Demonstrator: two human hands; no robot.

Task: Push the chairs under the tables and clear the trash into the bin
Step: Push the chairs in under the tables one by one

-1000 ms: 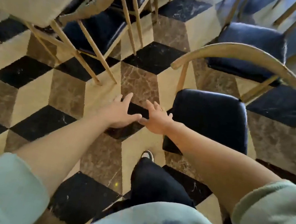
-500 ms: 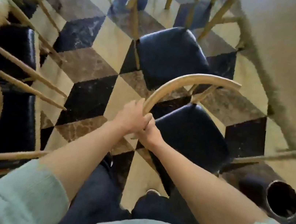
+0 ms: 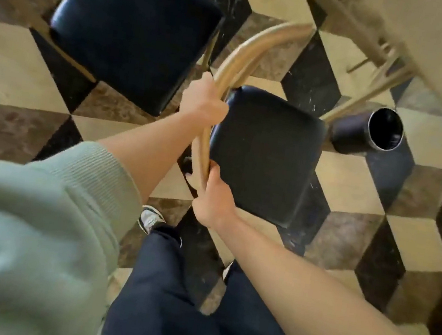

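a tiled floor carries everything here, laid in a cube pattern of cream, mottled brown and black marble diamonds. standing on it is a chair with a dark padded seat and a curved wooden back rail, and just beside it, up and to the left, a second chair with the same dark seat. a black cylindrical bin stands on the tiles to the right of the near chair, close to the pale wooden legs of a table. the person's two shoes are planted on the tiles below the near chair.
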